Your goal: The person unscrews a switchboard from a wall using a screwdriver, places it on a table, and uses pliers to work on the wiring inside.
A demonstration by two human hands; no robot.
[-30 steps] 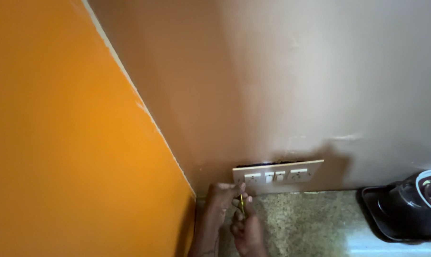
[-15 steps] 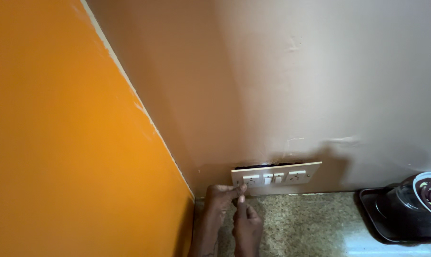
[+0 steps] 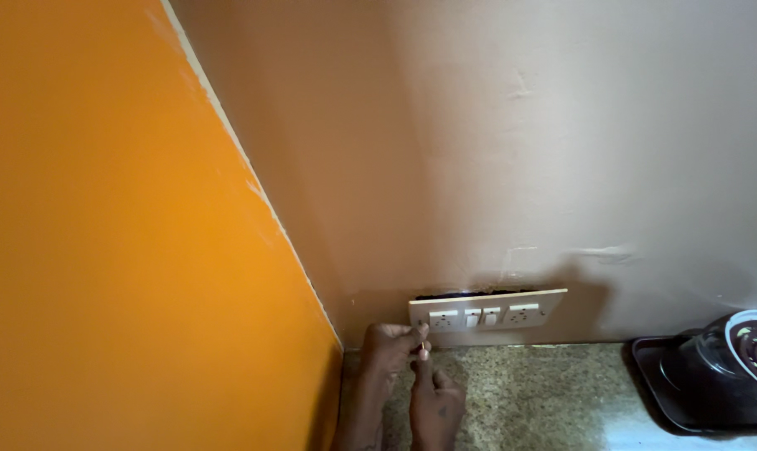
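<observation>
both hands meet at the left end of the cream switch plate [image 3: 487, 310] low on the beige wall [image 3: 512, 150], the left hand [image 3: 391, 345] pinching its corner and the right hand [image 3: 434, 399] closed around a thin screwdriver [image 3: 421, 348] above the speckled counter [image 3: 529, 392].

Low in the frame, the left hand [image 3: 388, 344] and right hand [image 3: 434, 402] pinch something thin at the switch plate [image 3: 487, 309]. A dark appliance [image 3: 721, 372] sits lower right.

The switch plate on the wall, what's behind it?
Above the cream switch plate, tilted off the beige wall, a dark gap shows along its top edge. Whatever is inside the opening is hidden by the plate. Both hands meet at its left end.
</observation>
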